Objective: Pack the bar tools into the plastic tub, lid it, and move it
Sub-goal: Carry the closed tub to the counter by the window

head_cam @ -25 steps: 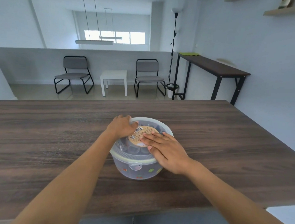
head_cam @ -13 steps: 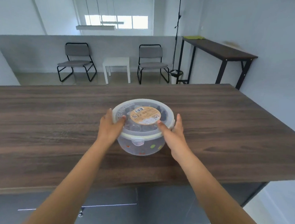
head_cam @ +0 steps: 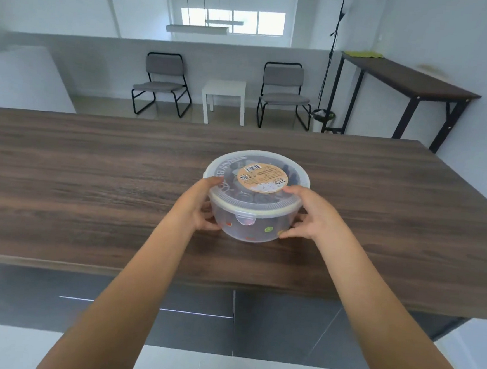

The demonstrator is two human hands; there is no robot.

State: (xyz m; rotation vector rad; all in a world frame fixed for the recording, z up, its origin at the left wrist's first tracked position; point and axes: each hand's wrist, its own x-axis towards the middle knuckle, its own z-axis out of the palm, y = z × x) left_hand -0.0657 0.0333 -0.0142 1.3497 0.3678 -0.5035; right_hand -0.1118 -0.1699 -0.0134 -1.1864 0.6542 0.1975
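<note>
A round clear plastic tub sits on the dark wooden table. Its translucent lid is on and carries a tan round label. Dark bar tools show dimly through the lid and wall; I cannot make them out one by one. My left hand grips the tub's left side, thumb on the lid rim. My right hand clasps the right side, fingers low on the wall. Both forearms reach in from the bottom of the view.
The table's near edge runs above grey cabinet fronts. Behind the table stand two grey chairs and a small white side table. A tall dark console table lines the right wall.
My hands went from pressing on top of the lid to gripping the tub's two sides. The view has pulled back, showing the table's front edge and cabinets.
</note>
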